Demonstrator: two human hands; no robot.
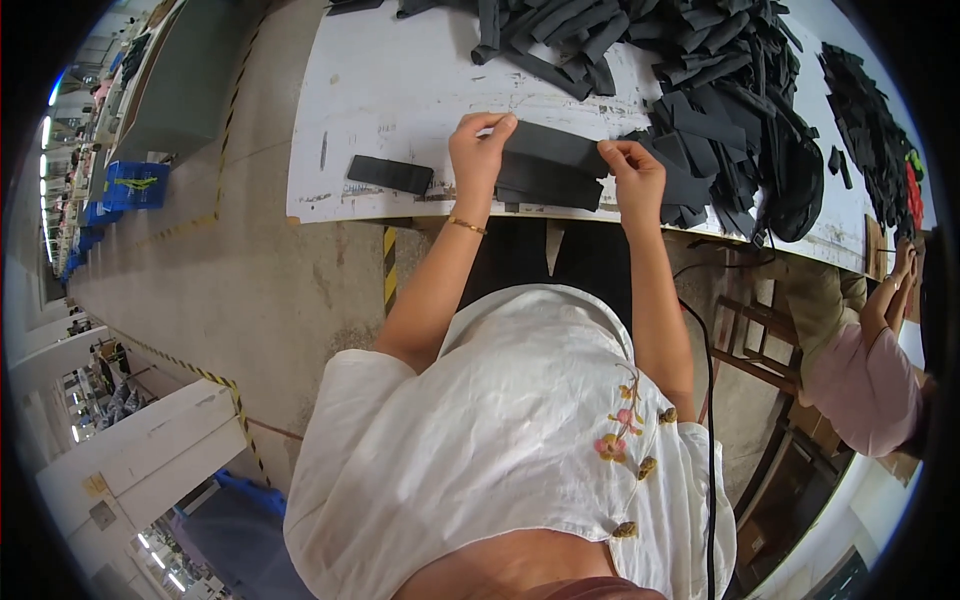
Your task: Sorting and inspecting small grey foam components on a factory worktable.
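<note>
Between my hands a black fabric strip [556, 146] is stretched out, just over the near part of the white table [400, 110]. My left hand [478, 150] pinches its left end between thumb and fingers. The other end is gripped by my right hand [636, 172]. Beneath it, close to the table's front edge, lies another dark fabric piece [548, 188]. To the left of my left wrist rests a separate flat black strip [390, 174]. Dark fabric pieces [684, 185] lie loosely just right of my right hand.
A large heap of black fabric pieces [700, 50] covers the far right of the table. A black bag-like item [797, 180] sits at its right. A co-worker in pink [868, 390] is at the right. A blue crate [136, 186] stands on the floor at left.
</note>
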